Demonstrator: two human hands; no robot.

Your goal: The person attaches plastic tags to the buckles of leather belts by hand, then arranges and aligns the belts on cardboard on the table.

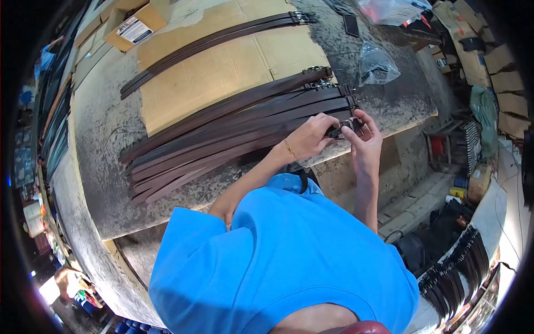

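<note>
At the table's near edge, my left hand, with a gold bracelet on its wrist, pinches the end of a dark belt. My right hand grips the metal buckle at that same end, thumb and fingers bent around it. Fingers partly hide the buckle, and how the belt end runs through it cannot be made out. Just beyond my hands lies a fanned pile of dark brown belts, their buckles towards the right. Another bundle of belts rests farther back.
Flattened cardboard covers part of the worn table. An open carton sits at the back left. A phone and clear plastic bags lie at the back right. More belts hang at the lower right.
</note>
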